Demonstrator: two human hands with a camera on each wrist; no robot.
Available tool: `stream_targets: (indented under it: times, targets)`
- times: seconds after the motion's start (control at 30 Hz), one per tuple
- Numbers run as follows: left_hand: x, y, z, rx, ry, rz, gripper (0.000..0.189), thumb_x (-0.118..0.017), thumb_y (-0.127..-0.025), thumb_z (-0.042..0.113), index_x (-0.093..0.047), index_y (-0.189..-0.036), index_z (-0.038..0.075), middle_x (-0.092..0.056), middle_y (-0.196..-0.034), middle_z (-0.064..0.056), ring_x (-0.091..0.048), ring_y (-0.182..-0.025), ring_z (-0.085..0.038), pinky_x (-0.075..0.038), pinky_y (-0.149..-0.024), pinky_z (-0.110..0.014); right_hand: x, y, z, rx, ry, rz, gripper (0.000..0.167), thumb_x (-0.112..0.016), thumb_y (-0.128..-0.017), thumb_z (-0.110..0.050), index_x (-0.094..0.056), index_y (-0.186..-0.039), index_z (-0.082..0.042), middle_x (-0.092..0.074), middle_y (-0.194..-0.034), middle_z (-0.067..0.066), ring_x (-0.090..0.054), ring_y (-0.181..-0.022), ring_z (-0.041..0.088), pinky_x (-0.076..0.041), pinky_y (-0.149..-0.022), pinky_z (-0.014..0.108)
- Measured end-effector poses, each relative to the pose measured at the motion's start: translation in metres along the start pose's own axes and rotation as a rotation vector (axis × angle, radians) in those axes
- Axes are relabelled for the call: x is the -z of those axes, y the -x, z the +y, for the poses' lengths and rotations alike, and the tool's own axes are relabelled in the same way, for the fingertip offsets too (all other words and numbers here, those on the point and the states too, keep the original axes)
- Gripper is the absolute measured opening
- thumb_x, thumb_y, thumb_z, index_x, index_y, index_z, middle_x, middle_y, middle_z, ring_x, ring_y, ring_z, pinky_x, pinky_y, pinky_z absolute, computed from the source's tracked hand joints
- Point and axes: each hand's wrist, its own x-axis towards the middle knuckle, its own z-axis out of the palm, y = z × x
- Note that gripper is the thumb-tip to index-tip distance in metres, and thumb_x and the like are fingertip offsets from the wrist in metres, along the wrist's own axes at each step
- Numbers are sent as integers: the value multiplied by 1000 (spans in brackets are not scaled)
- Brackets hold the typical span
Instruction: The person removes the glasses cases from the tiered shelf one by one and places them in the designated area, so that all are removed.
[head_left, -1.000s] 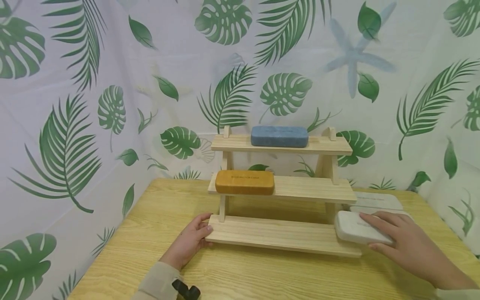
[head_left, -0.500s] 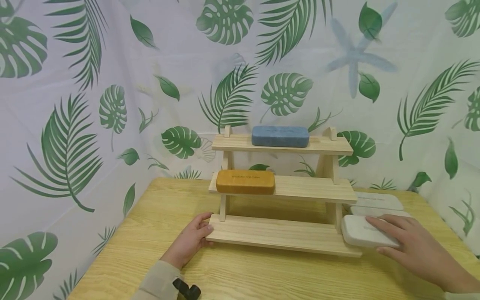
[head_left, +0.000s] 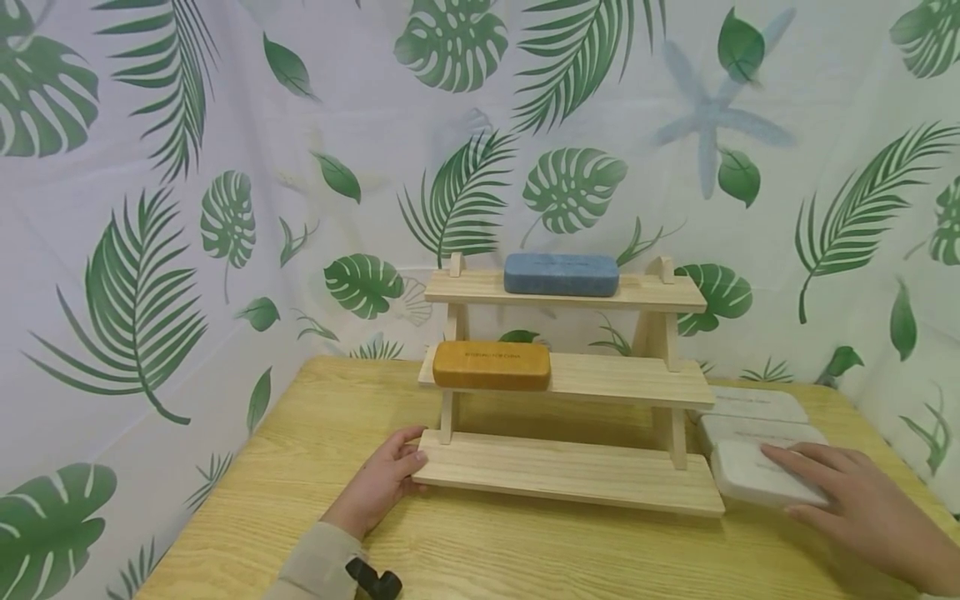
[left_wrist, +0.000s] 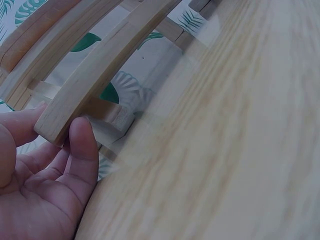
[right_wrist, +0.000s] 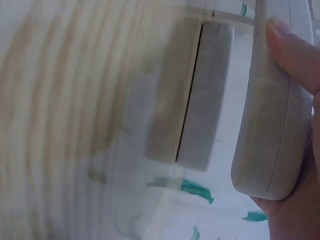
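A three-tier wooden display stand (head_left: 570,471) stands on the table. My left hand (head_left: 382,479) grips the left end of its bottom shelf; in the left wrist view, thumb and fingers lie on either side of the board end (left_wrist: 55,120). At the stand's right, my right hand (head_left: 862,500) holds a white glasses case (head_left: 757,475), raised over the table in the right wrist view, where the held case (right_wrist: 270,120) has a visible seam. A blue glasses case (head_left: 561,275) sits on the top shelf. On the middle shelf's left end lies an orange-yellow glasses case (head_left: 491,365).
Two more white cases lie behind the held one, a nearer case (head_left: 765,430) and a farther case (head_left: 757,403), both beside the stand's right end. The wood-grain table (head_left: 540,558) meets a leaf-patterned cloth (head_left: 360,208) at the back and sides.
My right hand has moved right and slightly toward me with the white glasses case, away from the bottom shelf's right end. My left hand stays on the shelf.
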Motion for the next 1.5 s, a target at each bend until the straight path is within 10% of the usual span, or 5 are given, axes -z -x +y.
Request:
stream_targets:
  times: [1.5]
  targets:
    - [5,-3,-5,4,13,-15,62,-54,-108,23,-24,-159,5,-48,-131,-21,-61,-103,-25,-54,-81,-36,-20,-6,19,-78,13,-190,69,-88,-77,-30,-62,-140,-14,-58,-129,19,-54,-111,43,-46,-84,64]
